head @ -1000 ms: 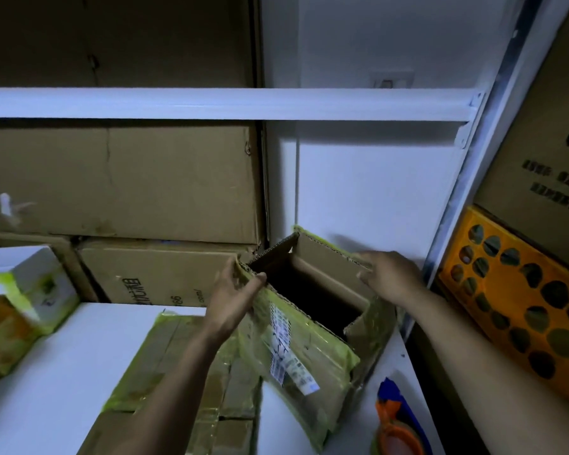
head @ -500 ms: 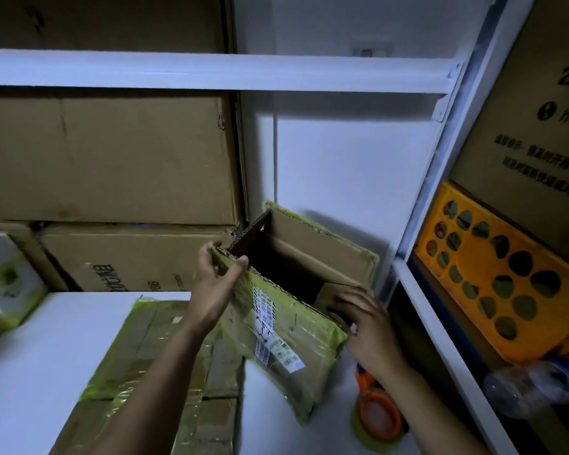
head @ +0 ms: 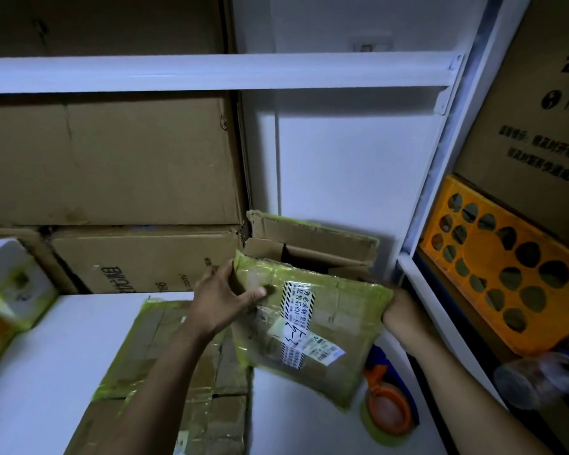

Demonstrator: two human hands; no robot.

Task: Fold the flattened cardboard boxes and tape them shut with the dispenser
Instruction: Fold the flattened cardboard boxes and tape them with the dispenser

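Cardboard box [head: 329,326] (yellow-green tape, shipping label) tilted over the white table [head: 46,372], far flaps open. Left hand [head: 222,302] pinches its upper left corner, thumb on the face. Right hand [head: 399,311] meets its right edge, fingers hidden, so the grip cannot be told. Tape dispenser [head: 388,410] lies below the box, flattened boxes [head: 178,372] to the left.

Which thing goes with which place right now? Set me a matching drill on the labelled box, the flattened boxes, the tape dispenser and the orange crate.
Things:
1. labelled box
2. flattened boxes
3. tape dispenser
4. orange crate

Places:
A. in the neighbouring bay on the right
B. held between the left hand and the right hand
C. on the white shelf, just left of the right forearm
D. lying flat under the left forearm

Pairs: 1-B, 2-D, 3-C, 4-A
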